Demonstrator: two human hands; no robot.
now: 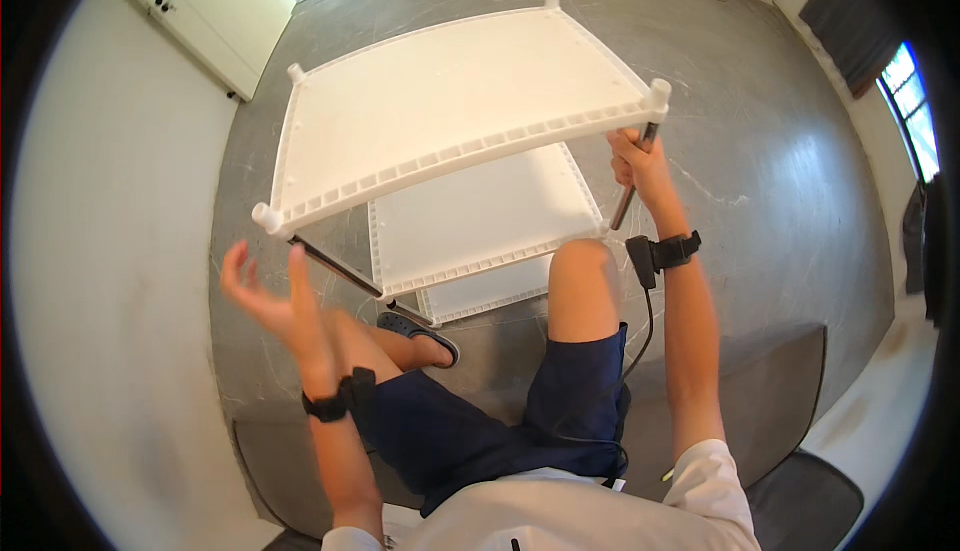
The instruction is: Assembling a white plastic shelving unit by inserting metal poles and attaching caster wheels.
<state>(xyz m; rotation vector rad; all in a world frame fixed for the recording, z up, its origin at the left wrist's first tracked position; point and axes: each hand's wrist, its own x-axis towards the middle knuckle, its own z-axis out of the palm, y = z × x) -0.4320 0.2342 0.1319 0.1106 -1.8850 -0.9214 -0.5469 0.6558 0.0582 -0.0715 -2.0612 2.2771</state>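
Note:
A white plastic shelf rack [450,91] with several tiers stands before me, its top shelf tilted in view and short round sockets at the corners. My right hand [640,163] is wrapped round the dark metal pole [622,209] under the near right corner. My left hand [268,296] is raised just below the near left corner socket [266,217], fingers spread and holding nothing. Beside it, another metal pole [338,269] runs from that corner down to the middle shelf [480,221]. Part of the lowest shelf [490,293] shows beneath; its far side is hidden.
I sit on a grey cushioned seat [770,381], knees close to the rack. My foot in a dark clog [418,337] rests by the lower left pole. A white wall [110,251] rises at left, with a door [205,16] beyond. A cable [648,326] hangs from my right wrist strap.

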